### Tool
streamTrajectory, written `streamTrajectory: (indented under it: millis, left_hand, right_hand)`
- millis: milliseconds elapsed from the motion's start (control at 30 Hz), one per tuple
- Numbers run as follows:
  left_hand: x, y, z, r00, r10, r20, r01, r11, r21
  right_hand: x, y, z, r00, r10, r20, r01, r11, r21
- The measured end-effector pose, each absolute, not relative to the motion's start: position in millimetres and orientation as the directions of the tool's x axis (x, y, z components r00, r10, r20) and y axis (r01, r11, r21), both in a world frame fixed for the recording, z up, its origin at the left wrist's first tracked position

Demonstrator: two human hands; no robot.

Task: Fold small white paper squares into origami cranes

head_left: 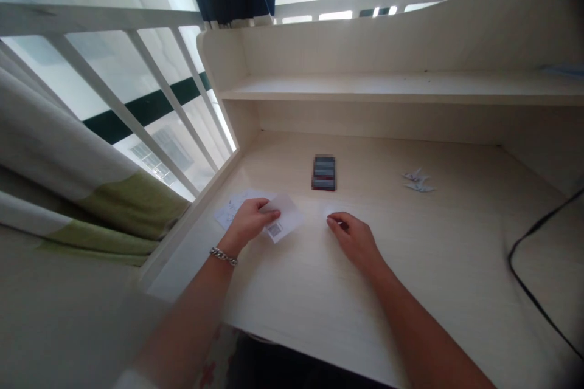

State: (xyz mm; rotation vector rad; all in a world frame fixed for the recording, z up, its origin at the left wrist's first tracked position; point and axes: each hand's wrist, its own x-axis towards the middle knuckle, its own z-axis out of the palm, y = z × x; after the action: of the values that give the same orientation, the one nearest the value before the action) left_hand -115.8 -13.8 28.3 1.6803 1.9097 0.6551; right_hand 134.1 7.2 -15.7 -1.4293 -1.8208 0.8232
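My left hand (250,217) rests on a small stack of white paper slips (287,219) at the left side of the pale wooden desk (319,292), fingers curled over the top slip, which bears a small printed code. A metal bracelet circles that wrist. My right hand (353,237) lies on the desk a little to the right, fingers bent and pinched at a small white piece of paper (332,214) under its fingertips. A dark rectangular card pack (323,172) lies beyond both hands.
Two small folded white paper shapes (417,181) sit at the back right of the desk. A black cable (529,255) runs along the right edge. A shelf (401,88) spans the back. White railing bars (150,97) and a curtain (68,170) stand left.
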Motion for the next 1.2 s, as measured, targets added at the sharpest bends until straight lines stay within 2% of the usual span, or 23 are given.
streamTrajectory:
  millis: [100, 200, 333, 433, 533, 633, 700, 800, 900, 1033, 1100, 1200]
  left_hand:
    - [-87, -10, 21, 0.067, 0.987, -0.143, 0.552, 0.083, 0.829]
    - [-60, -3, 12, 0.212, 0.963, -0.166, 0.462, 0.051, 0.885]
    - [-49, -4, 5, 0.054, 0.997, -0.051, 0.465, 0.020, 0.885]
    - [-51, -23, 4, -0.007, 0.996, 0.093, 0.569, -0.073, 0.819]
    - [-44, -49, 2, 0.138, 0.960, 0.243, 0.661, -0.272, 0.699]
    - [-29, -65, -3, 0.291, 0.890, 0.352, 0.665, -0.453, 0.594]
    - [-21, -68, -8, 0.383, 0.850, 0.361, 0.638, -0.526, 0.561]
    - [-18, -67, -12, 0.422, 0.851, 0.312, 0.642, -0.524, 0.560]
    - [-19, -68, -12, 0.425, 0.867, 0.259, 0.656, -0.493, 0.572]
    - [-19, -71, -7, 0.413, 0.889, 0.200, 0.666, -0.444, 0.600]
    - [-20, -70, -4, 0.401, 0.901, 0.164, 0.669, -0.411, 0.619]
    - [-23, -66, 1, 0.345, 0.936, 0.075, 0.688, -0.306, 0.658]
  right_hand:
    - [133, 2, -15, -0.178, 0.982, 0.058, 0.360, 0.120, -0.925]
    - [135, 0, -15, -0.188, 0.982, -0.015, 0.240, 0.031, -0.970]
    - [149, 1, -17, -0.068, 0.995, -0.076, 0.252, -0.057, -0.966]
    - [162, -4, -20, -0.040, 0.993, -0.111, 0.233, -0.099, -0.967]
    - [168, -14, -24, 0.012, 0.993, -0.118, 0.214, -0.118, -0.970]
    - [167, -25, -23, -0.010, 0.992, -0.127, 0.217, -0.122, -0.969]
    - [167, -31, -21, -0.041, 0.991, -0.129, 0.250, -0.115, -0.961]
    - [174, -44, -12, -0.059, 0.993, -0.099, 0.392, -0.068, -0.918]
    - [183, -59, -1, -0.081, 0.996, 0.031, 0.560, 0.071, -0.826]
    - [184, -73, 5, -0.342, 0.935, 0.090, 0.642, 0.303, -0.705]
    - [180, -74, 3, -0.350, 0.933, 0.087, 0.685, 0.318, -0.655]
    - [175, -67, 0, -0.292, 0.955, 0.041, 0.715, 0.247, -0.654]
